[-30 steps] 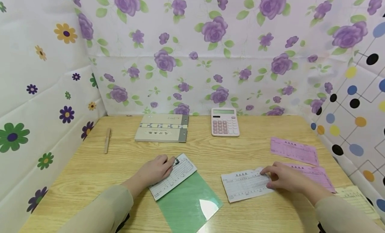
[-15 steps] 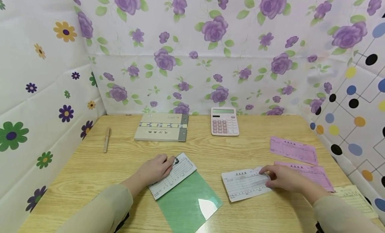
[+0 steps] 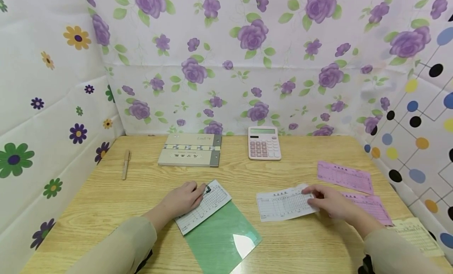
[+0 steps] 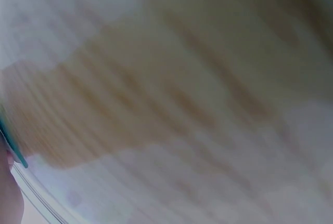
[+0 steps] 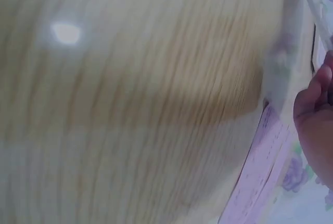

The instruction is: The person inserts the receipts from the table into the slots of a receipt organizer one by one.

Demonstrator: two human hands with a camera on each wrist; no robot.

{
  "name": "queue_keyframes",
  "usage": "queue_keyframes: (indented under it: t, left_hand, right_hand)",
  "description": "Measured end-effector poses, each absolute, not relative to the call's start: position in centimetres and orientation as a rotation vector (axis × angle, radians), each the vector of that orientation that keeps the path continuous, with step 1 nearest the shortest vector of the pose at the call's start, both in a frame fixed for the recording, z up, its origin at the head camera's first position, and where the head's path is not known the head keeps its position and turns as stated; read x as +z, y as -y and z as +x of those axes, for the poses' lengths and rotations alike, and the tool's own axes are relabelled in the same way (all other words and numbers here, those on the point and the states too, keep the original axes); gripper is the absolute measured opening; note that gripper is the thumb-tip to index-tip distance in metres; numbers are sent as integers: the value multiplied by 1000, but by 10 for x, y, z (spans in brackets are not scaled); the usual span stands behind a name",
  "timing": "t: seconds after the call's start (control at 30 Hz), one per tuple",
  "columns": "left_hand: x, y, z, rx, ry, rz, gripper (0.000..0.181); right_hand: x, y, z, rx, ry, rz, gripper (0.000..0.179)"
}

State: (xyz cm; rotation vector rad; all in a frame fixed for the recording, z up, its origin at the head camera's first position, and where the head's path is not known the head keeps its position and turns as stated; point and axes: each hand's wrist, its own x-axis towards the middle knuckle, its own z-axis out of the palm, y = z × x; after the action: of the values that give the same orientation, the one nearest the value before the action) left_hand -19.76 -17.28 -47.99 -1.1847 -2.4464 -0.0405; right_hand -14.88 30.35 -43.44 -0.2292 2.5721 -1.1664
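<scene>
On the left, my left hand (image 3: 180,201) grips the upper end of a green see-through clipboard (image 3: 219,234), its fingers over the clip (image 3: 208,190). A white printed form (image 3: 209,208) lies across that end, partly covered by the hand. My right hand (image 3: 330,202) pinches the right end of another white form (image 3: 283,205) between thumb and fingers, to the right of the clipboard. In the left wrist view the clipboard's green edge (image 4: 14,143) shows beside the hand. The right wrist view catches the right hand (image 5: 317,115) at its border, mostly cut off.
Two pink forms (image 3: 345,177) and a yellow form (image 3: 417,235) lie along the right side. At the back are a grey-covered ledger (image 3: 189,150) and a pink calculator (image 3: 264,143). A pen (image 3: 126,165) lies at the left. Patterned sheets (image 3: 226,65) wall the wooden table (image 3: 283,254).
The right-hand white form has shifted slightly up and left and turned straighter, moving with my right hand. My left hand and the clipboard have stayed put.
</scene>
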Motion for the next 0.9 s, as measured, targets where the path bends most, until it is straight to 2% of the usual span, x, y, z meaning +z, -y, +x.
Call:
queue_keyframes:
  t: [0.3,0.67,0.9]
  left_hand:
    - [-481,172,-200,-44,2424,-1200,38]
    - [-475,169,-199,-38,2510,-1212,40]
    - [-473,172,-201,-67,2492,-1261,39]
  right_hand:
    - [-438,-289,-161,-1290,-2571,-69,29]
    - [-413,-279,-179,-1470,-2560,-159,34]
    - [-418,-245,-191,-1550,-2473,-182,30]
